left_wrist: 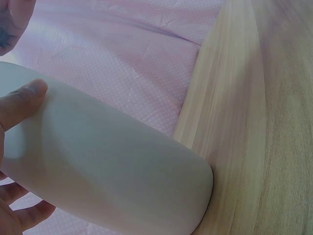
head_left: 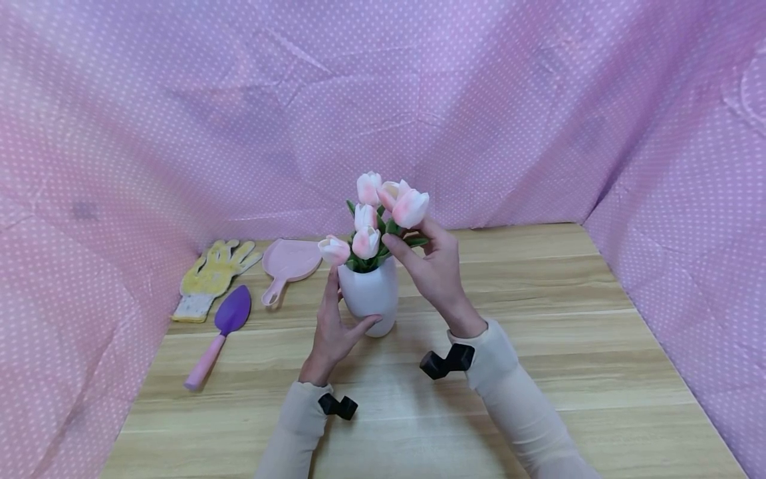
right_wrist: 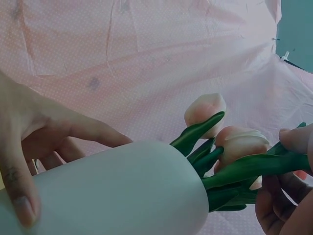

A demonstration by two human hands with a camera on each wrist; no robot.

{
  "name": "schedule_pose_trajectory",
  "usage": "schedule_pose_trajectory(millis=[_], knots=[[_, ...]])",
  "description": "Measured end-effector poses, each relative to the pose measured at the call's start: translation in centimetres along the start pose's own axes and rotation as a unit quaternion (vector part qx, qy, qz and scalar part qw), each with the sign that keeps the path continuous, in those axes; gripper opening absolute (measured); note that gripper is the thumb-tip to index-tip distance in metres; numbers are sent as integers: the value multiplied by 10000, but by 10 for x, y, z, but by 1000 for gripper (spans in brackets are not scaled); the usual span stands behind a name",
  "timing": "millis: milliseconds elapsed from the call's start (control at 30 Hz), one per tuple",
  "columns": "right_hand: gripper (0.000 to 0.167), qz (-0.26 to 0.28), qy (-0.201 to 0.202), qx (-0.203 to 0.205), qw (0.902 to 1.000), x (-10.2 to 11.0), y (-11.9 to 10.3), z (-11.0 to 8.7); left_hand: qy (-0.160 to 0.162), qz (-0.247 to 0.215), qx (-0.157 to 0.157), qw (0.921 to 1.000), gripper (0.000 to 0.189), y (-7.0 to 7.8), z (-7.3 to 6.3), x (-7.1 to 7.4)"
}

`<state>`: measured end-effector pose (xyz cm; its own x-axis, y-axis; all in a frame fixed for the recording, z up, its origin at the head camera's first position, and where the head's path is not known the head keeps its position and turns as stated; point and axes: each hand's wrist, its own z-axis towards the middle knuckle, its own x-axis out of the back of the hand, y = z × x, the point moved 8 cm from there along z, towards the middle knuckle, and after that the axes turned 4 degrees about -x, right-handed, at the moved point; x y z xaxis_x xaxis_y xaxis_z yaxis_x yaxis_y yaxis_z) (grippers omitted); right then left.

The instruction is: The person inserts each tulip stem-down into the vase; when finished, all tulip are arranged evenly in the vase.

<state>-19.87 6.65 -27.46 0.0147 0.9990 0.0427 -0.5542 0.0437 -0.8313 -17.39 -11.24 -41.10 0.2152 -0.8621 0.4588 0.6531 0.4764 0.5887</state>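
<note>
A white vase (head_left: 371, 293) stands on the wooden table with several pink-and-white tulips (head_left: 366, 242) in it. My left hand (head_left: 334, 332) holds the vase from the left, thumb across its front. The thumb and fingers also show on its wall (left_wrist: 107, 156) in the left wrist view. At the right of the bunch, my right hand (head_left: 433, 266) pinches a tulip by its green stem and leaf (right_wrist: 274, 164), just above the rim. Its bloom (head_left: 411, 208) rises over the fingers. The stem's lower end is hidden inside the vase.
Left of the vase lie a pink dustpan-shaped scoop (head_left: 292, 259), a trowel (head_left: 233, 310) with purple blade and pink handle, and yellow-and-white gloves (head_left: 212, 276). Pink dotted cloth (head_left: 383, 100) hangs behind and beside the table (head_left: 568, 319).
</note>
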Motion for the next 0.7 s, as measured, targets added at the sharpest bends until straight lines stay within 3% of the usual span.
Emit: schedule_pose_trajectory(millis=[233,700], knots=[[24,112,125,-118,9998,6,-1,-1,-80,-18,176,9998,132,-2,-1,-1],[39,1002,577,10,9933,17,-5,4,-67,17,276,9996,132,-1,-1,-1]])
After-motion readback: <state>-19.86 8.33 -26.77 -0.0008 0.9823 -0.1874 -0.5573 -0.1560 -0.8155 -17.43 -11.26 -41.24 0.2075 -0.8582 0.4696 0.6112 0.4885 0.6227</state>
